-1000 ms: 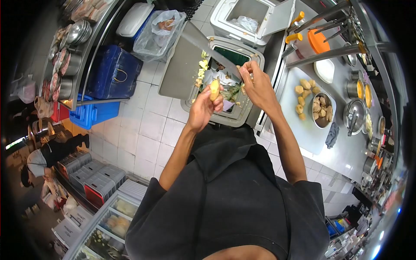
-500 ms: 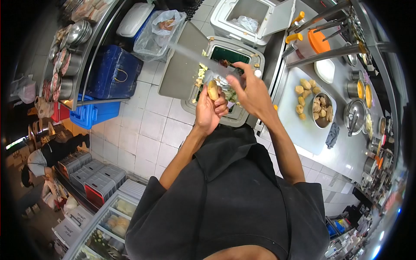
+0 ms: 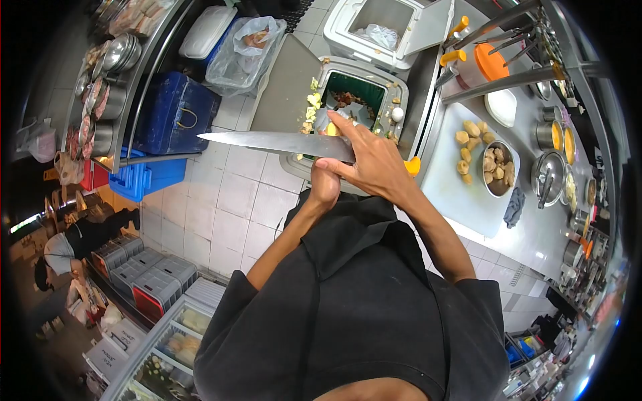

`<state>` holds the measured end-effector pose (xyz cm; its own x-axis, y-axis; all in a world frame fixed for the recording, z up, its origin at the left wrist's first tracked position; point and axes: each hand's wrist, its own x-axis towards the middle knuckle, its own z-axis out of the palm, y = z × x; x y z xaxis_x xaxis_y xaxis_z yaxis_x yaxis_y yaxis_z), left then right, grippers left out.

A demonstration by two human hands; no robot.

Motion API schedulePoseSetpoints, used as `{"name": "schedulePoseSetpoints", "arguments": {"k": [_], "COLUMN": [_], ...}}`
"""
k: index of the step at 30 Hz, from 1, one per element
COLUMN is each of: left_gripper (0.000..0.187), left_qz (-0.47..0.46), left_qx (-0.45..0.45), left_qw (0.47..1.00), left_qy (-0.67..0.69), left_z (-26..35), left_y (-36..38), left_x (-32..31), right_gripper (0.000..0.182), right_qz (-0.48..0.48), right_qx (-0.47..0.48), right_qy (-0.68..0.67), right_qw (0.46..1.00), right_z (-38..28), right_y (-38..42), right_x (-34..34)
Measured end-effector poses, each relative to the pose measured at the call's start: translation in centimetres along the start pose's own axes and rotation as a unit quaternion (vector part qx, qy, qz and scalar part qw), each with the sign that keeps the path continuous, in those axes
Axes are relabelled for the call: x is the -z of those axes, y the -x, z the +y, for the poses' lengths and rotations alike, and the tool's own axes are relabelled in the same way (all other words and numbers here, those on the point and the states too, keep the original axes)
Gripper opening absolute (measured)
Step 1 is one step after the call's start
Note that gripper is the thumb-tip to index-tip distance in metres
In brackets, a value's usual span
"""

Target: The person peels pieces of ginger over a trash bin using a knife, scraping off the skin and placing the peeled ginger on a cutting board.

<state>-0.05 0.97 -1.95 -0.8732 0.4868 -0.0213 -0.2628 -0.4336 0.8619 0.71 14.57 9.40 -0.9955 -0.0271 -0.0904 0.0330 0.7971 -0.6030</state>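
My right hand is closed around a large kitchen knife near the base of its blade. The yellow handle end sticks out behind that hand, and the blade points left. My left hand is below the blade, its fingers mostly hidden by knife and right hand. Just past the blade shows a bit of the yellowish potato that it holds. Both hands are over the near side of an open waste bin with scraps inside. Pale peelings lie along its left rim.
On the right counter, a white cutting board carries several peeled potatoes and a metal bowl of brownish pieces. A grey cloth lies beside it. Blue tubs stand left. A person bends over at far left.
The knife, blurred and pointing up-left before, now lies level across the left hand. My right hand has moved left and down over the left hand, hiding most of the potato.
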Motion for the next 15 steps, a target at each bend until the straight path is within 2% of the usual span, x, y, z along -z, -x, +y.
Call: {"name": "schedulePoseSetpoints", "arguments": {"k": [2, 4, 6, 8, 9, 12, 14, 15], "left_gripper": [0.053, 0.051, 0.048, 0.046, 0.046, 0.050, 0.056, 0.056], "left_qz": [0.000, -0.011, -0.021, 0.055, 0.054, 0.061, 0.036, 0.036], "left_qx": [-0.024, -0.013, -0.002, 0.055, 0.055, 0.006, -0.100, -0.100], "left_qw": [1.000, 1.000, 1.000, 0.996, 0.996, 0.997, 0.994, 0.994], "left_qy": [-0.016, 0.003, 0.021, 0.041, 0.041, 0.056, 0.010, 0.010], "left_z": [-0.1, 0.2, 0.8, 1.8, 1.4, 0.2, 0.0, -0.1], "left_y": [0.1, 0.1, 0.2, 0.0, 0.1, 0.0, -0.3, -0.4], "left_x": [0.0, 0.0, -0.5, -1.5, -1.4, -0.6, -0.5, -0.2], "right_gripper": [0.078, 0.071, 0.069, 0.066, 0.065, 0.064, 0.064, 0.062], "right_qz": [-0.004, 0.045, 0.050, 0.056, 0.047, 0.023, 0.007, 0.024], "right_qx": [-0.001, 0.029, 0.039, 0.048, 0.050, 0.050, 0.047, 0.079], "right_qy": [0.007, -0.014, -0.019, -0.024, -0.040, -0.050, -0.045, -0.070], "right_qw": [1.000, 0.998, 0.998, 0.997, 0.997, 0.997, 0.998, 0.994], "right_z": [0.1, 0.7, 0.8, 1.0, 1.0, 0.6, 0.5, 0.5], "right_y": [-0.1, -0.2, -0.3, -0.4, -0.5, -0.6, -0.6, -0.7], "right_x": [-0.2, -0.8, -0.8, -0.7, -0.6, 0.0, 0.1, -0.2]}}
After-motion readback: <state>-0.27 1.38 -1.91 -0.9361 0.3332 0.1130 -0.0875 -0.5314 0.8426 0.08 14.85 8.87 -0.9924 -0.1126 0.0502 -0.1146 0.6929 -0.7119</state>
